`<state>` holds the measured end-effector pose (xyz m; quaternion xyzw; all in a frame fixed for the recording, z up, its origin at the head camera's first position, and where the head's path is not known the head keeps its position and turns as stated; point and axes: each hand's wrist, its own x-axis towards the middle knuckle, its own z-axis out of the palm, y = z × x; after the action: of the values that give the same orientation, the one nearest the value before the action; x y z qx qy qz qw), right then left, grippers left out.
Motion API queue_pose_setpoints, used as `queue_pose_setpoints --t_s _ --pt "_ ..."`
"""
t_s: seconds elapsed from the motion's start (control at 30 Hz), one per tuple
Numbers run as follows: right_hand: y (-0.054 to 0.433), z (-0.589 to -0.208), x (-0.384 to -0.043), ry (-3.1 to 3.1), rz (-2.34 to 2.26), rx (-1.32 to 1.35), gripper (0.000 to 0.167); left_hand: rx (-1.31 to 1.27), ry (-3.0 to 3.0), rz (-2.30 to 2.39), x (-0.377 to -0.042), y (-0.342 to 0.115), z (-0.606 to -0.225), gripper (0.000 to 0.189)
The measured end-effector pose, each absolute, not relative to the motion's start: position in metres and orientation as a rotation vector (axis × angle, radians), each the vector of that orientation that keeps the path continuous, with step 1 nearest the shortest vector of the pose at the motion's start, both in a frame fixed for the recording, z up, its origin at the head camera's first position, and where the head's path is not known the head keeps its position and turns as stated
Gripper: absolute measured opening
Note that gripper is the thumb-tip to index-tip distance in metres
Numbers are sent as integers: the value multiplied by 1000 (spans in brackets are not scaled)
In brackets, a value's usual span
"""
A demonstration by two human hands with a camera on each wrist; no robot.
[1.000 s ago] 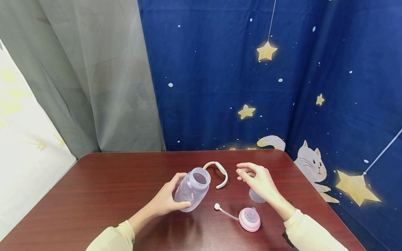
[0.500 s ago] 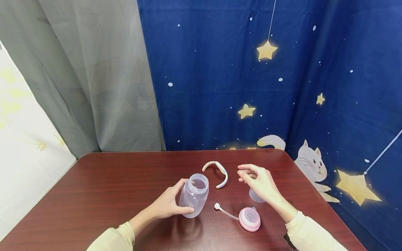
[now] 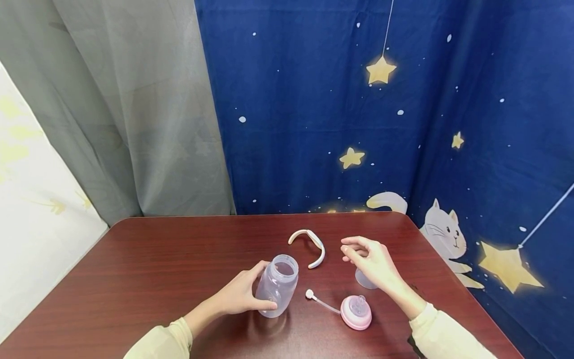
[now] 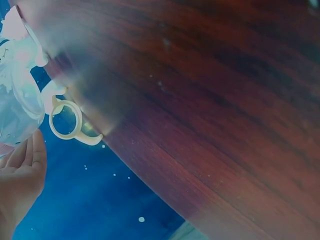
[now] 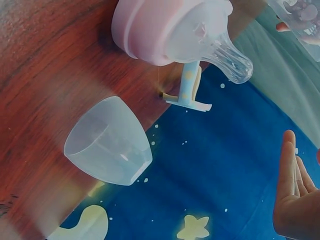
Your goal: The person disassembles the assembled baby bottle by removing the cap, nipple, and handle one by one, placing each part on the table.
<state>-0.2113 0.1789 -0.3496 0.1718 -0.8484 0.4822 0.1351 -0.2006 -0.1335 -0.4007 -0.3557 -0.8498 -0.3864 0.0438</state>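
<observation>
My left hand point(image 3: 244, 294) grips a translucent baby bottle point(image 3: 280, 289) round its side, thumb towards me. Its mouth is uncapped, and it leans slightly right. Whether its base touches the table I cannot tell. Over the table's right part hovers my right hand point(image 3: 372, 259), fingers loosely bent, holding nothing. Partly hidden beneath it stands a clear dome cap point(image 5: 110, 142). Nearer me lies a pink collar with a clear nipple point(image 3: 356, 313), its straw point(image 3: 326, 305) ending in a white weight point(image 3: 309, 294). A pale curved bottle handle point(image 3: 319, 244) lies beyond the bottle; its ring point(image 4: 65, 119) shows in the left wrist view.
Everything sits on a dark red wooden table point(image 3: 179, 259). Its far edge runs along a grey curtain point(image 3: 170, 124) and a blue star-patterned curtain point(image 3: 309, 109). White cloth point(image 3: 36, 209) hangs at the left.
The left hand has lowered the bottle towards me and brought it more upright. The right hand has drifted slightly right and down in the head view. The loose parts stay put.
</observation>
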Motion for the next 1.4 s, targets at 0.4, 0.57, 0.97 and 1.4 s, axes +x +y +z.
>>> queue_pose_setpoints --t_s 0.4,0.57,0.97,1.4 --pt "181 -355 -211 -2466 1388 500 23 -1098 -2616 -1113 -201 -134 -405 69" --pt "182 -356 -211 -2484 1385 485 23 -1114 -2621 -1112 -201 -135 -407 68" --pt "183 -361 -212 -2489 1387 495 23 -1182 -2611 -1147 -202 -135 -411 65" --pt "182 -363 -212 -2500 1384 485 21 -1181 -2685 -1200 -201 -136 -413 68"
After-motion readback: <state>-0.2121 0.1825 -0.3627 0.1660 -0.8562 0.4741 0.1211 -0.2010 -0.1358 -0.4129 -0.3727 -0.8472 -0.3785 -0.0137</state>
